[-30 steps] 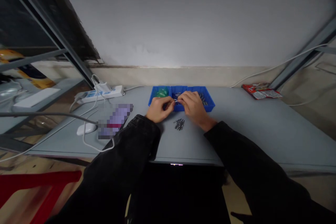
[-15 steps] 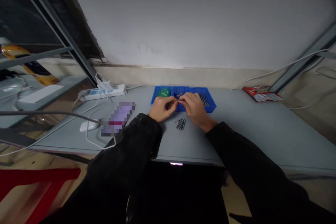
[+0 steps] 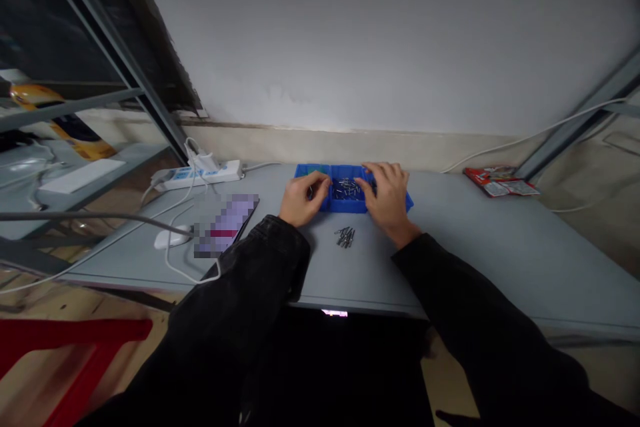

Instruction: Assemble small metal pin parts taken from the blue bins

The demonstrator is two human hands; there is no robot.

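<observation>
The left hand curls loosely at the blue tray, over its left divider; whether its fingers pinch anything, I cannot tell. The right hand is spread, fingertips reaching over the tray's far rim. Small metal pins lie loose in the middle compartment, and a second bunch lies just in front of the tray on the grey table. They look stiff, light and slippery, best pinched by the shank between fingertips. A green item sits in the left compartment. Farther off lie a power strip, a mouse and red packets; no print is legible.
</observation>
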